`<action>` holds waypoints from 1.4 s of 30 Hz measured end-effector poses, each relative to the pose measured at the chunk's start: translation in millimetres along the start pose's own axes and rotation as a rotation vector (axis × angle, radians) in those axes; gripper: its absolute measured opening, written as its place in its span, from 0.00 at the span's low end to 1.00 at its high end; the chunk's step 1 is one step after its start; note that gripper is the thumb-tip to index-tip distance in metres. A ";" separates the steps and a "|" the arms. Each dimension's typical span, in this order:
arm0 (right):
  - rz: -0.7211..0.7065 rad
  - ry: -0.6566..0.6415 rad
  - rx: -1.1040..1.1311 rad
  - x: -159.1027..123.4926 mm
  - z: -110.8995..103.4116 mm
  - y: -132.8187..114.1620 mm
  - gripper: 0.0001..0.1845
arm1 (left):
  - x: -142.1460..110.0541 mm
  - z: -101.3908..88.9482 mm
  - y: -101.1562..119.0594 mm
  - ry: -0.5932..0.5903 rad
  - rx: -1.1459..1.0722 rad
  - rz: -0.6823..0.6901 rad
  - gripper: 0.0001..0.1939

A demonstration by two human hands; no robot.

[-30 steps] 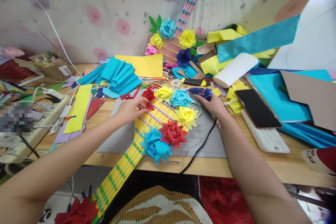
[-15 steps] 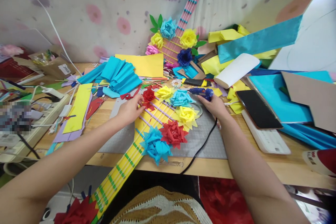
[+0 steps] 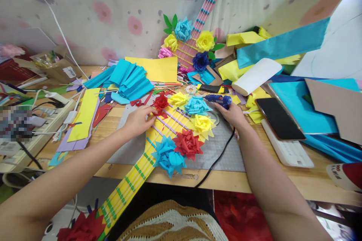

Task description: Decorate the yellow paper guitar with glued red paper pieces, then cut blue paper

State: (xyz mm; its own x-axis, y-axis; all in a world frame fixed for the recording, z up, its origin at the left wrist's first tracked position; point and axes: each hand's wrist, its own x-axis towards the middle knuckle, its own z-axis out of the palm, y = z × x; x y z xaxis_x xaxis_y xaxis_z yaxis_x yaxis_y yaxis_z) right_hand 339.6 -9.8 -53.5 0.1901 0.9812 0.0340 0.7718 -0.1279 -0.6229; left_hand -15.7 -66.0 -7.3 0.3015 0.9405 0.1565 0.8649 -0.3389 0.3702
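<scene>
A yellow paper guitar (image 3: 132,175) lies slanted across the desk, its neck running over the front edge toward me. Red, yellow and blue paper flowers ring its body, among them a small red flower (image 3: 160,101) at the upper left. Just below that flower, my left hand (image 3: 140,119) rests at the guitar's edge, with thumb and fingers slightly apart and nothing visible between them. My right hand (image 3: 233,115) grips a blue hot glue gun (image 3: 219,100), whose nozzle points left beside a light blue flower (image 3: 196,105). A black cord trails from it.
A grey cutting mat (image 3: 223,154) lies under the guitar. A pink paper guitar (image 3: 205,15) leans on the back wall. Crepe paper (image 3: 131,81), a phone (image 3: 279,118), a power strip (image 3: 48,131) and a cup (image 3: 345,175) surround the work.
My left hand has drawn slightly down and away from the small red flower, its fingers loosening. My right hand holds the glue gun in nearly the same spot.
</scene>
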 end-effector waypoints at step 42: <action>0.022 -0.010 -0.040 -3.1 -3.4 -7.1 0.31 | 22.0 6.5 9.3 0.394 -0.742 -0.242 0.13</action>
State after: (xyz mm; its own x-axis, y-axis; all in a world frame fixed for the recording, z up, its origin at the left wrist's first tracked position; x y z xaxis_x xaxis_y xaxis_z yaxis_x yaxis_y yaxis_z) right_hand 335.6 -12.4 -46.6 0.2016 0.9794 0.0131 0.7914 -0.1550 -0.5913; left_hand 1.6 -48.3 -6.4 -0.1363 0.9584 0.2508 0.3616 -0.1875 0.9133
